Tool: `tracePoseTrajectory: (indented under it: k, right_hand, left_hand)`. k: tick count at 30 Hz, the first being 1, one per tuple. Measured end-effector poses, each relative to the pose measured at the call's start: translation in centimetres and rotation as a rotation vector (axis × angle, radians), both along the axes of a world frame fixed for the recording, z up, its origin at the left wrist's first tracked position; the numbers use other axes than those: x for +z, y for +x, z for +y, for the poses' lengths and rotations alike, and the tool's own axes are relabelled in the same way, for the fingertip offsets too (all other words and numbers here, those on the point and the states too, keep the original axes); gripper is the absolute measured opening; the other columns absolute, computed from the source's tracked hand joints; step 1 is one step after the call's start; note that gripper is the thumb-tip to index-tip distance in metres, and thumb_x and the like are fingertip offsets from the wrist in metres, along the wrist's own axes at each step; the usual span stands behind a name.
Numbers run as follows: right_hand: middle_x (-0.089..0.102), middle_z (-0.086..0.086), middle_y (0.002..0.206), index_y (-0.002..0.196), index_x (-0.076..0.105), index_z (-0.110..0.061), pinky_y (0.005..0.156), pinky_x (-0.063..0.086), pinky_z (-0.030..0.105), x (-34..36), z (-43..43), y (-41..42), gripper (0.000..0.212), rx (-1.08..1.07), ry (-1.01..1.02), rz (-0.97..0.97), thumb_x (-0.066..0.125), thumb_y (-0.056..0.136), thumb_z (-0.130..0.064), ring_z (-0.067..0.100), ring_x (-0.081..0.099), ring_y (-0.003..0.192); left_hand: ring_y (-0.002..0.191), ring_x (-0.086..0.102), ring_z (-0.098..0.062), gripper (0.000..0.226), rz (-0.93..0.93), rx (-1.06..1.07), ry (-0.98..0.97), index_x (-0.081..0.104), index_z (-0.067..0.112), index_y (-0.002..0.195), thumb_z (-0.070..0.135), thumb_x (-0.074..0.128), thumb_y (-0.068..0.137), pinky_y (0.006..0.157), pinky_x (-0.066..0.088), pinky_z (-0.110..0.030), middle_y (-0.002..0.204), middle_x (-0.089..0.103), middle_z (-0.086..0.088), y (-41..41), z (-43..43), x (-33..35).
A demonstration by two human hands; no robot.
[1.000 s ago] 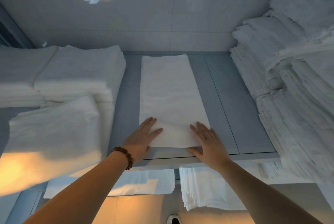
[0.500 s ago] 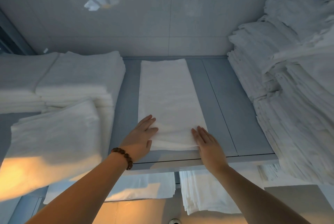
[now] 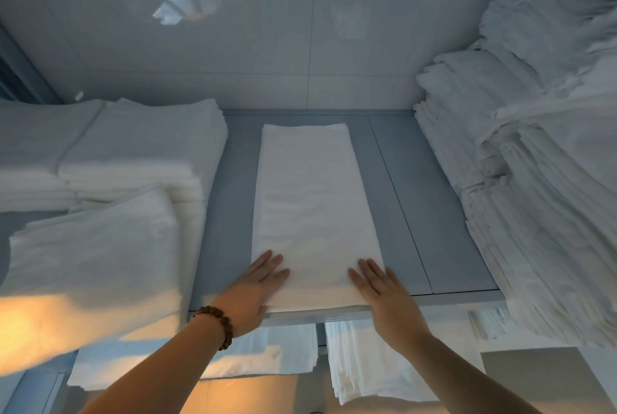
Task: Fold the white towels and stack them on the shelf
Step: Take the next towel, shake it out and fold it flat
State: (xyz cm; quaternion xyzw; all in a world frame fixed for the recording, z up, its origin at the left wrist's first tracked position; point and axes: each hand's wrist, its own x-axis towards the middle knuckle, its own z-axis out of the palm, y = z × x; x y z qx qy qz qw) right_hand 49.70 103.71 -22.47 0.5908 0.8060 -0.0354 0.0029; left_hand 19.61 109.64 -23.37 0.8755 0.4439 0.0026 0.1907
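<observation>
The folded towel (image 3: 317, 206) lies flat on the grey shelf (image 3: 417, 213), centred between two masses of white linen. It forms one long, narrow strip. Its far end lies near the glossy back wall (image 3: 233, 46); its near end sits at the shelf's front edge.

Left hand (image 3: 248, 293): palm down on the near left corner of the towel. The fingers (image 3: 270, 263) are straight and close together. The grip is apart; nothing is clasped. A bracelet (image 3: 220, 326) of brown beads circles this wrist.

Right hand (image 3: 389, 300): palm down on the near right corner of the towel. The fingers (image 3: 370, 271) are straight and slightly spread. The grip is apart; the hand rests flat on the cloth and overlaps the shelf's front edge.

Left of the towel, a stack of folded towels (image 3: 133, 153) stands on the shelf, with a strip of bare shelf between the two. A further folded towel (image 3: 93, 256) lies in front of that stack, lit warm orange along its near edge.

Right of the towel, well apart from it, a tall pile of linen (image 3: 534, 213) rises past the top of the view.

Below the shelf's front edge, more folded cloths (image 3: 367, 363) lie on a lower level.
</observation>
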Motion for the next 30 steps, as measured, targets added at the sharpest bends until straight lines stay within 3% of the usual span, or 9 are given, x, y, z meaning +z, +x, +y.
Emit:
tracePoseTrajectory:
  k: [2,3,5,10,14,17,19,26,30]
  right_hand:
    - [0.012,0.0,0.156,0.148,0.023,-0.026,0.12,0.002,0.042,0.1,0.1,0.4,0.06,0.013,-0.062,-0.011,0.043,0.093,-0.038,0.02,0.011,0.145]
    - [-0.001,-0.004,0.157,0.15,0.013,-0.03,0.119,-0.006,0.04,0.3,0.3,0.4,0.063,0.011,-0.127,-0.012,0.024,0.094,-0.056,0.017,-0.003,0.146]
    - [-0.012,-0.008,0.156,0.15,0.004,-0.034,0.118,-0.011,0.04,0.3,1.0,0.1,0.073,0.015,-0.157,-0.002,0.002,0.087,-0.071,0.013,-0.016,0.144]
    - [-0.011,-0.001,0.159,0.149,0.001,-0.034,0.119,-0.01,0.04,0.9,5.5,-2.6,0.063,-0.054,-0.187,0.06,0.008,0.093,-0.061,0.014,-0.014,0.145]
    - [-0.01,0.005,0.159,0.15,0.003,-0.032,0.118,-0.006,0.045,0.6,9.7,-4.1,0.059,-0.097,-0.192,0.065,0.018,0.097,-0.054,0.021,-0.01,0.146]
    - [-0.008,0.005,0.159,0.15,0.003,-0.03,0.118,-0.007,0.048,-0.2,11.9,-4.2,0.06,-0.123,-0.133,0.041,0.019,0.097,-0.053,0.023,-0.01,0.146]
    - [-0.011,0.003,0.159,0.149,-0.002,-0.031,0.117,-0.009,0.048,-1.0,12.1,-4.0,0.062,-0.126,-0.117,0.018,0.015,0.095,-0.057,0.022,-0.014,0.146]
    - [-0.021,-0.007,0.156,0.145,-0.017,-0.038,0.117,-0.011,0.043,-2.1,8.4,-2.6,0.064,-0.075,-0.071,0.012,-0.001,0.089,-0.064,0.015,-0.025,0.142]
    - [-0.023,-0.009,0.155,0.144,-0.018,-0.041,0.115,-0.014,0.041,-2.0,5.8,-2.2,0.063,-0.048,-0.095,0.028,0.0,0.089,-0.065,0.014,-0.026,0.141]
  left_hand:
    - [0.137,-0.025,-0.006,0.064,-0.046,-0.009,-0.017,0.019,0.029,0.148,0.026,0.043,0.089,0.115,-0.003,-0.024,0.156,-0.008,0.01,-0.1,0.2,0.6]
    - [0.139,-0.02,-0.005,0.059,-0.081,-0.003,-0.021,0.025,0.029,0.146,0.037,0.042,0.09,0.115,-0.001,-0.025,0.156,-0.002,0.012,-0.2,0.2,0.9]
    - [0.141,-0.01,-0.001,0.053,-0.167,0.03,-0.016,0.035,0.032,0.141,0.052,0.038,0.092,0.116,0.004,-0.025,0.154,0.009,0.016,0.2,0.3,1.4]
    - [0.136,0.019,0.0,0.029,-0.432,0.264,-0.047,0.054,0.029,0.123,0.034,0.046,0.096,0.112,0.014,-0.021,0.142,0.036,0.019,2.7,3.0,1.9]
    - [0.126,0.045,-0.01,0.017,-0.589,0.469,-0.102,0.067,0.022,0.105,0.018,0.057,0.091,0.108,0.025,-0.02,0.128,0.059,0.001,4.3,7.2,1.3]
    - [0.115,0.057,-0.017,0.02,-0.595,0.582,-0.112,0.071,0.014,0.101,0.008,0.061,0.084,0.105,0.036,-0.024,0.119,0.065,-0.004,4.8,10.0,0.8]
    - [0.112,0.059,-0.019,0.025,-0.558,0.591,-0.095,0.069,0.01,0.106,0.005,0.058,0.084,0.102,0.039,-0.023,0.118,0.065,-0.004,4.4,10.5,0.2]
    - [0.129,0.045,-0.016,0.033,-0.444,0.42,0.038,0.063,0.009,0.119,0.004,0.056,0.088,0.108,0.022,-0.015,0.134,0.053,-0.005,3.1,5.2,-0.7]
    - [0.128,0.043,-0.015,0.031,-0.427,0.345,0.105,0.066,0.01,0.116,0.005,0.059,0.086,0.111,0.026,-0.026,0.132,0.054,-0.004,2.7,1.4,-1.1]
